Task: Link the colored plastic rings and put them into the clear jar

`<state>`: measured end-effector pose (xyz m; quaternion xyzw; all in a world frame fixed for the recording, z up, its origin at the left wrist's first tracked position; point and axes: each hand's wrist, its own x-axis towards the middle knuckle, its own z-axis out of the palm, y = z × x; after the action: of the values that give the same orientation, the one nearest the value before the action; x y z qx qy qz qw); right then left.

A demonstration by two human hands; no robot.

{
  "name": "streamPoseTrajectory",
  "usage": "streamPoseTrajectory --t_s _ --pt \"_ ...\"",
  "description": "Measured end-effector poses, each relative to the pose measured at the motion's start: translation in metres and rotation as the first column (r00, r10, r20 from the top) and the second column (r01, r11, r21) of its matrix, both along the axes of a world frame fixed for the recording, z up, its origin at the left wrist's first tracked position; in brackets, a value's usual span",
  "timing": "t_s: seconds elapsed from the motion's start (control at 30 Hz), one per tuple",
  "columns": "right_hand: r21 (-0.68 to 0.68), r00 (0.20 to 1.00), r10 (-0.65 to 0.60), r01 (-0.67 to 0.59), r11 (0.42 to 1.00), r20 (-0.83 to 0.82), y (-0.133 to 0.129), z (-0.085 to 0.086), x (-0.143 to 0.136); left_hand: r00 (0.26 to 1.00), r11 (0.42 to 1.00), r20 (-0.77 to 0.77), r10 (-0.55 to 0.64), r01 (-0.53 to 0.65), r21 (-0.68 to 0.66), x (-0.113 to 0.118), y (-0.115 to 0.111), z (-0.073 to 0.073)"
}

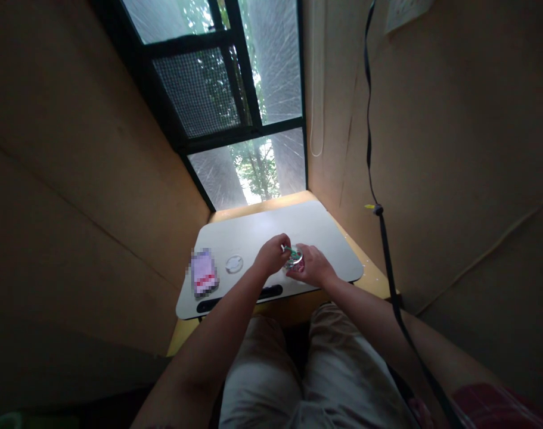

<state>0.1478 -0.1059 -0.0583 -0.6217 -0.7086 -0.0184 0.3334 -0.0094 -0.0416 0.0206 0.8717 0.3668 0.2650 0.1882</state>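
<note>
On the white lap desk (271,223) stands a small clear container (294,258) with green and reddish bits inside. My right hand (315,266) is wrapped round its right side. Over the container's left rim, my left hand (273,255) pinches a thin green and white piece (288,248), too small to name. Its lower end reaches the container's opening. A round clear lid (234,264) lies flat on the desk, left of my left hand.
At the desk's left edge lies a blurred-out lilac and red item (204,273). Dark slots (271,291) run along the desk's near edge. A black strap (382,250) hangs in front of the right wall, passing over my right arm. A window (253,161) rises behind the desk.
</note>
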Motion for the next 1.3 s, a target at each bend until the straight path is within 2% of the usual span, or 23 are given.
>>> streamPoseTrajectory --t_s 0.17,0.4,0.63,0.93,1.07,1.3 --pt "0.002 1.000 -0.007 0.007 1.000 0.001 -0.001 0.003 -0.001 0.999 0.999 0.022 -0.042 0.042 0.021 0.004 0.002 0.002" --pt "-0.004 1.000 0.005 -0.005 1.000 -0.004 -0.002 0.005 -0.001 0.998 0.988 0.054 -0.027 0.035 -0.149 0.004 0.003 0.000" --pt "-0.015 1.000 -0.006 0.006 1.000 -0.013 -0.002 0.005 -0.002 0.997 0.980 0.072 -0.013 0.027 -0.196 0.001 0.007 -0.003" --pt "-0.006 1.000 -0.006 0.006 1.000 -0.018 -0.001 0.003 -0.001 0.983 0.958 0.139 -0.119 0.150 -0.244 -0.006 0.003 0.001" --pt "-0.019 1.000 -0.004 0.004 1.000 -0.024 -0.001 0.004 -0.001 0.977 0.950 0.196 -0.083 0.137 -0.282 -0.009 0.004 -0.001" --pt "-0.018 1.000 0.002 -0.002 1.000 -0.018 -0.001 0.001 0.000 0.956 0.968 0.292 -0.019 0.090 -0.234 -0.013 0.008 -0.010"
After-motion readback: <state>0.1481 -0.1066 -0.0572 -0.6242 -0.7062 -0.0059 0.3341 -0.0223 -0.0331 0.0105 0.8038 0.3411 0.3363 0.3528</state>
